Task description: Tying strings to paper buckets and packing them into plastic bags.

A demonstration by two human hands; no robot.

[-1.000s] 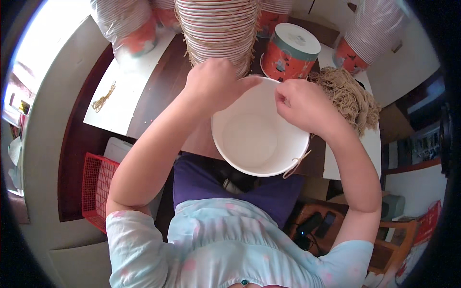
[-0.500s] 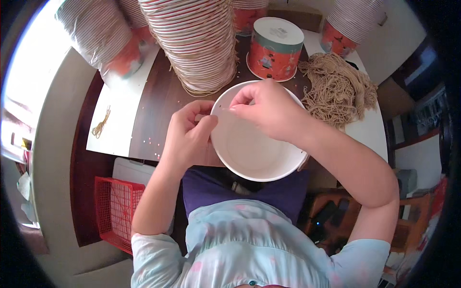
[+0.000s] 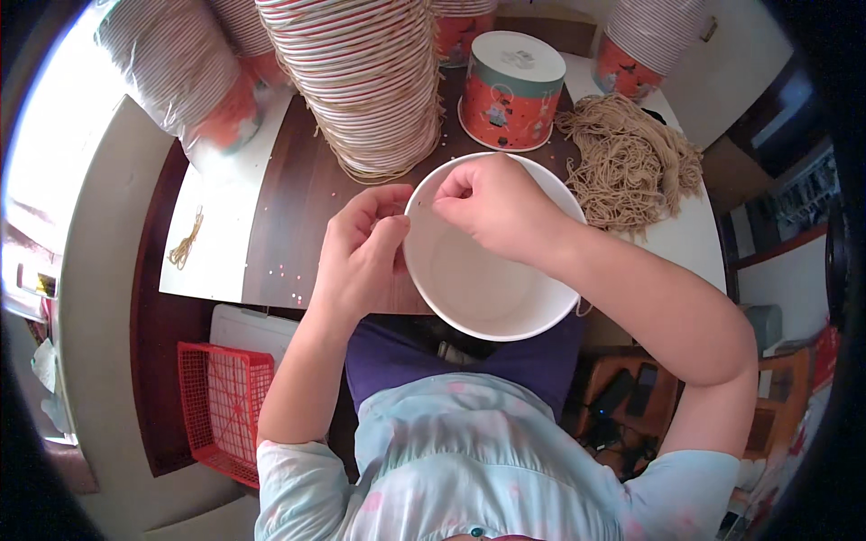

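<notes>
head view: right hand (image 3: 498,206) curls inside bucket (image 3: 478,316), left hand (image 3: 361,248) outside.

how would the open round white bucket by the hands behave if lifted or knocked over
The open round white bucket is probably light for its size: its walls look thin and the visible floor is bare. It likely feels fairly stiff, since its rim looks evenly round. On its side, it might roll, given the curved wall.
</notes>
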